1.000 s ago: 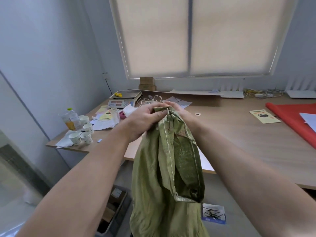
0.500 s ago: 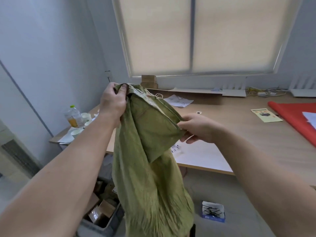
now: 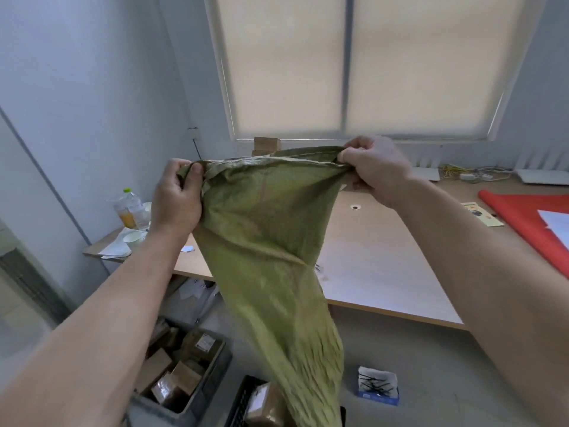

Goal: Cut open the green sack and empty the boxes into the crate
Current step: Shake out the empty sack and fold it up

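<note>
Office corner: pale walls, window blind (image 3: 415,66) drawn down, wooden desk (image 3: 385,257) below it. Stands before the desk with both forearms raised and stretched forward. Grips the top hem of the green sack (image 3: 264,229) at its left end in the left hand (image 3: 177,198), thumb pressed over the cloth, fingers curled behind. Pinches the right end of the same hem in the right hand (image 3: 374,169), knuckles up, fingers folded round the fabric. Holds the hem taut and roughly level between the two hands, above the desk's near edge; lets the rest hang slack and crumpled, tapering toward the floor. Cannot tell whether anything is inside.

On the floor at lower left, grey crate (image 3: 197,405) with brown cardboard boxes (image 3: 184,377) lying loose inside, some labelled. Just right of it, black crate (image 3: 237,402) with one wrapped box (image 3: 266,403), partly hidden by the sack's lower end. Further right on the floor, small blue-and-white carton (image 3: 378,386) with thin black pieces. On the desk's left end, bottle (image 3: 129,208) with orange liquid beside a paper cup (image 3: 133,238); at right, red sheet (image 3: 529,223).
</note>
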### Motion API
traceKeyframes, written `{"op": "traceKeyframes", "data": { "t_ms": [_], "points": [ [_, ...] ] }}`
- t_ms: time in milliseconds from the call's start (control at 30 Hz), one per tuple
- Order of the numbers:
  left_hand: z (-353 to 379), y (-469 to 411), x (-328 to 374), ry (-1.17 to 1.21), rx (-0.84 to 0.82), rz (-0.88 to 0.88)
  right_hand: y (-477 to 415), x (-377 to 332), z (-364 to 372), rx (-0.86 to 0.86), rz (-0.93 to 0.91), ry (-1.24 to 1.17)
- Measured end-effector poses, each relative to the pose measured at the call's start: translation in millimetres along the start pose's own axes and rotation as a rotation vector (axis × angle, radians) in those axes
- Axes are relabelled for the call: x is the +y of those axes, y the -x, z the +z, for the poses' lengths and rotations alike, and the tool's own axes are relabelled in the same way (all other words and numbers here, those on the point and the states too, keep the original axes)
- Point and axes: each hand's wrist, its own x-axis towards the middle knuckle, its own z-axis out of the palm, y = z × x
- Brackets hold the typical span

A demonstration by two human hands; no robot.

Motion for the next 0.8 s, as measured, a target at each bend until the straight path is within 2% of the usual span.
{"op": "traceKeyframes", "data": {
  "t_ms": [100,167,233,267,333,433,500,567,633,700,800],
  "points": [
    [-1.4,-0.2,1.6,0.114,0.021,-0.062,3.2,-21.5,0.2,-0.016,-0.128,-0.291],
    [0.3,-1.2,4.1,0.149,0.046,-0.091,0.3,-32.7,5.7,0.018,-0.183,-0.23],
    [0.4,-4.0,3.5,0.19,0.079,-0.121,-3.5,-34.8,11.2,0.039,-0.127,-0.075],
    [0.3,-4.4,3.2,0.22,0.09,-0.134,-3.8,-34.7,12.0,0.042,-0.085,-0.101],
    [2.9,-6.7,5.4,0.268,0.096,-0.152,-6.8,-33.5,6.6,0.042,-0.104,-0.333],
    [5.9,-14.2,20.8,0.371,0.105,-0.204,-11.8,-19.1,0.0,-0.101,-0.184,-0.51],
    [7.7,-22.2,28.5,0.495,0.095,-0.265,-11.4,6.3,1.2,-0.247,-0.106,-0.538],
    [11.2,-24.6,32.7,0.568,0.05,-0.282,-6.4,34.3,6.4,-0.354,0.047,-0.435],
    [17.4,-21.0,35.4,0.63,0.012,-0.285,6.1,50.9,20.3,-0.441,0.127,-0.137],
    [22.5,-18.2,33.3,0.545,0.028,-0.283,12.8,57.1,30.6,-0.348,0.054,-0.033],
    [19.3,-19.1,21.7,0.463,0.066,-0.338,15.1,28.0,22.4,-0.19,-0.057,-0.187]
  ]
}}
